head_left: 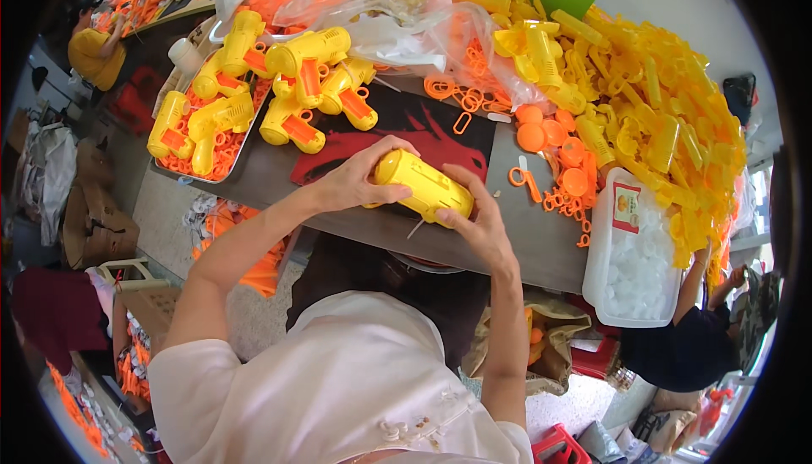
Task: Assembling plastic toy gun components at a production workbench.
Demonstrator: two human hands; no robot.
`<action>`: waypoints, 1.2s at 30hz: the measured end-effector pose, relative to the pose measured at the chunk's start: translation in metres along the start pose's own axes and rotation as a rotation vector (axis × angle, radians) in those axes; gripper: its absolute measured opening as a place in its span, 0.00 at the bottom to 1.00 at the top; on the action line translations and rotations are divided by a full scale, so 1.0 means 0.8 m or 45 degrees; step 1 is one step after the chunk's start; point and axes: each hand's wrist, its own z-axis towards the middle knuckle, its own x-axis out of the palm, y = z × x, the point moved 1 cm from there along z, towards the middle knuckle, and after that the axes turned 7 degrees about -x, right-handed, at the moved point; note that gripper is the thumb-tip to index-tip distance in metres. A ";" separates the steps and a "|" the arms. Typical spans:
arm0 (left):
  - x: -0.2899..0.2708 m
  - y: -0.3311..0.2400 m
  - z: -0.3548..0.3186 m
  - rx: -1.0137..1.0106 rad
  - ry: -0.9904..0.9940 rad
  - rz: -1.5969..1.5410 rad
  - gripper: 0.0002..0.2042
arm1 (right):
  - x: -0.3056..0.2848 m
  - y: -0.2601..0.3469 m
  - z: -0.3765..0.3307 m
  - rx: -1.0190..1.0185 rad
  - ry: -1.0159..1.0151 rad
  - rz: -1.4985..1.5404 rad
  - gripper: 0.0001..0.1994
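Between both hands I hold a yellow plastic toy gun body [425, 186], its thick barrel lying sideways above the table's near edge. My left hand [362, 178] is closed around its left end, thumb along the near side. My right hand [482, 219] grips the right end, with thumb and fingers on opposite sides. A thin grey shaft shows just below the body; what it belongs to, I cannot tell. Behind my left hand, several yellow toy guns [296, 130] with orange inserts lie on a black and red mat [440, 130].
At left, a metal tray [222, 175] holds more toy guns over small orange parts. Orange discs [531, 137] and rings lie right of the mat, beside a white tub [599, 252] of translucent pieces. Yellow parts [660, 117] are heaped far right. Other people [97, 49] work nearby.
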 end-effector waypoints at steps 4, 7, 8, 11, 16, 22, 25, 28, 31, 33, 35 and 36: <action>0.004 0.000 0.003 -0.024 0.010 -0.218 0.26 | 0.013 0.003 -0.012 0.214 -0.166 0.571 0.39; 0.006 -0.005 -0.001 -0.057 0.053 -0.263 0.27 | 0.013 0.007 -0.021 0.226 -0.249 0.652 0.36; 0.006 -0.008 0.000 -0.078 0.087 -0.265 0.28 | 0.012 0.006 -0.023 0.219 -0.241 0.631 0.34; 0.012 -0.012 0.004 0.007 0.059 -0.268 0.27 | 0.011 0.016 -0.023 0.148 -0.255 0.546 0.32; 0.025 -0.009 0.003 0.004 -0.151 -0.230 0.23 | 0.012 0.022 -0.022 0.097 -0.286 0.442 0.30; 0.021 -0.033 0.003 0.063 -0.005 -0.066 0.27 | 0.001 -0.001 -0.026 0.134 -0.295 0.742 0.31; 0.028 -0.039 0.007 0.016 0.016 0.086 0.30 | -0.004 -0.022 -0.030 0.149 -0.244 0.772 0.31; 0.033 -0.033 0.012 0.103 -0.081 0.266 0.28 | -0.005 -0.014 -0.024 0.054 -0.194 0.320 0.33; 0.042 -0.031 0.015 0.182 -0.213 0.506 0.28 | -0.004 0.032 -0.006 -0.145 -0.233 -0.198 0.36; 0.045 -0.033 0.021 0.254 -0.244 0.645 0.29 | 0.007 0.034 -0.002 -0.043 -0.186 -0.127 0.36; 0.063 -0.033 0.020 0.280 -0.349 0.759 0.29 | 0.019 0.026 -0.001 0.079 -0.205 -0.053 0.39; 0.071 -0.033 0.020 0.302 -0.456 0.878 0.30 | 0.021 0.023 -0.003 0.085 -0.202 -0.054 0.39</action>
